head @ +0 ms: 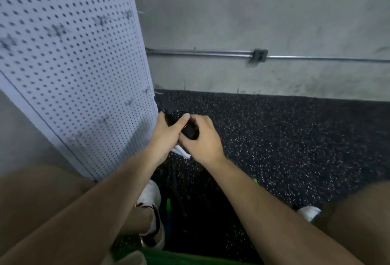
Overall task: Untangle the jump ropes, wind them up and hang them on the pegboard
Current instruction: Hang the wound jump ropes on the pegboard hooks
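- While both grips clamp on one black rope (178, 115), the left grip (166, 132) lays its thumb across the coils and the right grip (201, 141) curls round the lower end; the rope looks wound, or nearly so.
- White ends (183, 153) poke out under the grips; I cannot tell what they are.
- That rope is held just beside the lower right edge of the pegboard (73, 64), not yet hung.
- Nothing I can make out hangs on the pegboard; its hooks are blurred.
- Green bits (168, 203) lie on the floor (285, 138) near the shoes (150, 193), likely another rope left to do.
- My judgement is that the task is early to midway, with hanging this rope next.
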